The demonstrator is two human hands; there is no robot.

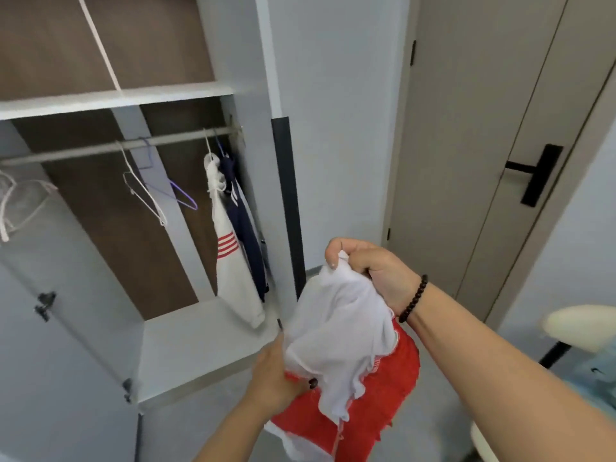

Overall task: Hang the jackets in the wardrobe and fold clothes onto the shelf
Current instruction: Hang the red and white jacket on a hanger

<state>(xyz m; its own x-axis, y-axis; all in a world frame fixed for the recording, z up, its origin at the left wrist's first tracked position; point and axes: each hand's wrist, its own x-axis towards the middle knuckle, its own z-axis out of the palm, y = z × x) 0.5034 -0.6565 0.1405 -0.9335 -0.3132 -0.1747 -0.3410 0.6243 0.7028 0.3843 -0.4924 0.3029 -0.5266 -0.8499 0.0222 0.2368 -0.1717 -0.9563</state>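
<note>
1. A red-and-white jacket (346, 355) hangs bunched in mid-air just in front of the open wardrobe (186, 341), its white lining turned outward over the red shell.
2. The right hand (370, 271) clenches the top of the white fabric, thumb and curled fingers gathering a fold; a dark beaded bracelet (413, 298) circles the wrist.
3. The left hand (276, 378) grasps the jacket's lower left edge, fingers curled into the cloth where white meets red.
4. Inside the wardrobe, at the right end of the rail (116, 146), a white jacket with red stripes (233, 261) hangs touching a navy garment (248, 235) behind it.
5. Further left along the same rail hang bare hangers: a white hanger (143, 191), a purple hanger (181, 196) just beside it, and a clear hanger (23, 201) at the wardrobe's far left.
6. A white shelf (110, 98) runs above the rail.
7. To the right of the wardrobe stands a closed grey door (466, 161) with a black handle (536, 175).
8. Further right of the wardrobe, a pale padded seat (580, 325) shows at the frame's edge.
</note>
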